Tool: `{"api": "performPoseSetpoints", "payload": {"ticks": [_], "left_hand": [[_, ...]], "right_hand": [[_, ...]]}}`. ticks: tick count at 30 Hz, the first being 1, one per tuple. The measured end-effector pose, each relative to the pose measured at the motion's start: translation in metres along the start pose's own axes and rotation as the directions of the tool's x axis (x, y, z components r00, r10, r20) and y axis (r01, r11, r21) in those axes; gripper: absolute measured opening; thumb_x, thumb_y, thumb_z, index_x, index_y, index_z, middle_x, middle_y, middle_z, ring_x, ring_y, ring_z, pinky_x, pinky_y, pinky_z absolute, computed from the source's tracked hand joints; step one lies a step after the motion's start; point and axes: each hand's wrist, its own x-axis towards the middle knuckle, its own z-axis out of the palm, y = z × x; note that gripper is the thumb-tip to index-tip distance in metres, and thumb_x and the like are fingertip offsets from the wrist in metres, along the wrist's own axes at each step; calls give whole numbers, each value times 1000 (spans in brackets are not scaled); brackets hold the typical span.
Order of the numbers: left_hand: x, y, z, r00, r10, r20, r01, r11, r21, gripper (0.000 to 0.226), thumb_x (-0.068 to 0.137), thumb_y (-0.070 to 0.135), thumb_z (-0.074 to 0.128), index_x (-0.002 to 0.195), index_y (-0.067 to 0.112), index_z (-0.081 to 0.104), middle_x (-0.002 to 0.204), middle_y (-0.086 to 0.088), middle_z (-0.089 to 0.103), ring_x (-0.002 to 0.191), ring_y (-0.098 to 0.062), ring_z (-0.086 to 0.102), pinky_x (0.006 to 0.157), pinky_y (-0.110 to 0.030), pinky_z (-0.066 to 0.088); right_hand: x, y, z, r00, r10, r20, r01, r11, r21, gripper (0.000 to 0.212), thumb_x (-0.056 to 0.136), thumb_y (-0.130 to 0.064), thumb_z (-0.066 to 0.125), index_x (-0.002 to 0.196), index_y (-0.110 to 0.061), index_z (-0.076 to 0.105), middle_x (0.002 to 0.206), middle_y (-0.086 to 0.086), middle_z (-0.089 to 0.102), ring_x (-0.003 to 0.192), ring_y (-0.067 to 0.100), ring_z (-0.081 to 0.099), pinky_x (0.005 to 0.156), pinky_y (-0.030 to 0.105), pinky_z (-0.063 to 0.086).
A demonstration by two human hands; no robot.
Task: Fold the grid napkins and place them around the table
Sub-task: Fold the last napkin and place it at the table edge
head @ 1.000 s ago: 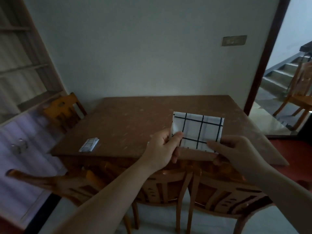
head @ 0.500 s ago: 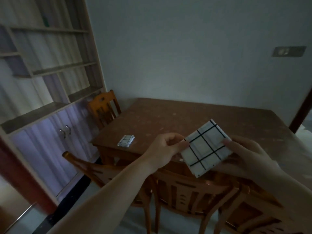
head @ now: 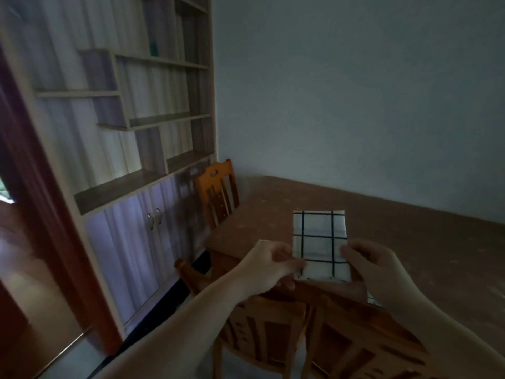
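Note:
A folded white napkin with a black grid (head: 319, 242) is held upright in the air above the near left corner of the brown table (head: 410, 242). My left hand (head: 269, 265) pinches its lower left corner. My right hand (head: 371, 265) grips its lower right edge. A small corner of another napkin (head: 260, 241) shows on the table just behind my left hand; the rest of it is hidden.
A wooden chair (head: 218, 192) stands at the table's left side and another chair (head: 262, 324) is tucked in at the near side. A shelf unit with cabinet doors (head: 136, 160) lines the left wall. A dark red door frame (head: 41, 201) is at far left.
The view has swung left toward the shelves. The napkin has turned from a tilted diamond to upright. The small napkin on the table is now mostly hidden behind my left hand.

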Motion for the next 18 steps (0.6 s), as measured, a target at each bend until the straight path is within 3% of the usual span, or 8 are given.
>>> {"api": "performPoseSetpoints", "payload": {"ticks": [3, 7, 12, 15, 18], "left_hand": [[3, -21, -30, 996, -13, -84, 17, 999, 39, 26, 91, 39, 66, 88, 14, 63, 58, 9, 66, 60, -12, 64, 64, -29, 46], [19, -61, -71, 985, -55, -162, 57, 998, 5, 22, 92, 42, 65, 90, 19, 64, 64, 5, 69, 60, -13, 64, 63, -27, 46], [65, -115, -125, 959, -144, -246, 147, 989, -4, 14, 94, 33, 63, 82, 25, 64, 59, 12, 66, 54, -9, 61, 58, -22, 46], [106, -143, -160, 931, -218, -294, 223, 975, -17, 13, 94, 30, 63, 93, 17, 67, 67, 5, 66, 57, -11, 61, 56, -22, 48], [153, -169, -194, 908, -282, -311, 302, 953, 15, 26, 95, 33, 62, 110, 12, 66, 70, 6, 65, 58, -10, 61, 57, -21, 47]], "right_hand": [[20, -2, 43, 993, 67, 96, -75, 994, 76, 13, 96, -26, 55, 95, -19, 66, 73, 0, 69, 55, 12, 67, 54, 27, 54], [57, 9, 93, 965, 128, 228, -146, 987, 62, 14, 95, -12, 56, 99, -21, 66, 75, 6, 74, 62, 24, 69, 71, 41, 56], [125, 32, 157, 938, 153, 312, -188, 979, 83, 11, 94, -14, 58, 94, -21, 68, 71, 8, 73, 58, 19, 64, 66, 35, 53], [178, 49, 197, 927, 183, 326, -238, 962, 136, 9, 93, -15, 60, 93, -18, 68, 71, 8, 74, 56, 16, 64, 66, 35, 53], [233, 63, 230, 899, 243, 365, -323, 930, 176, 13, 94, -12, 58, 89, -13, 70, 68, 6, 72, 55, 13, 64, 55, 26, 50]]}}
